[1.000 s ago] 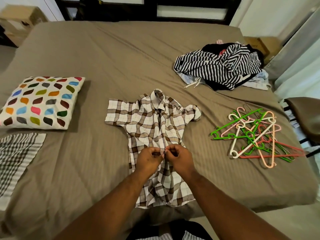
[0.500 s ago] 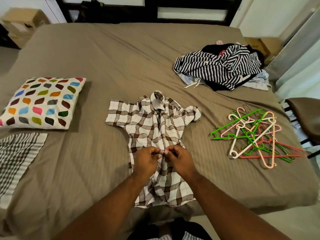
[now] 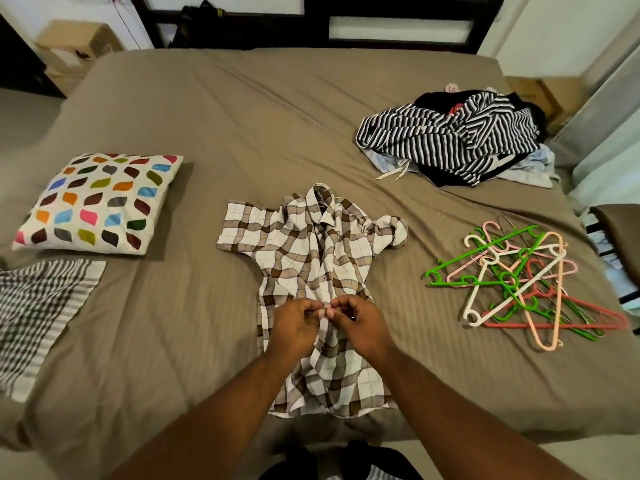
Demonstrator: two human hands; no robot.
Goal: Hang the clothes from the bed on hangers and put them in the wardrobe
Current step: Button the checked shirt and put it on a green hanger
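Note:
A brown and white checked shirt (image 3: 304,251) lies flat on the brown bed (image 3: 242,126), collar pointing away from me. My left hand (image 3: 294,327) and my right hand (image 3: 360,323) meet over the middle of its front, each pinching the edge of the button strip between fingertips and thumb. A pile of several plastic hangers (image 3: 519,282) in green, pink, white and red lies to the right of the shirt. Farther back on the right sits a heap of clothes (image 3: 457,136) topped by a black and white striped garment.
A white pillow with coloured leaf shapes (image 3: 100,202) lies at the left, and a grey checked cloth (image 3: 38,310) below it. The dark headboard (image 3: 311,22) runs along the far side. A brown seat (image 3: 620,233) stands past the bed's right edge. Cardboard boxes (image 3: 72,39) sit at the far corners.
My hands have stayed on the shirt's front strip with only small finger movements. The shirt's lower part has bunched slightly toward me.

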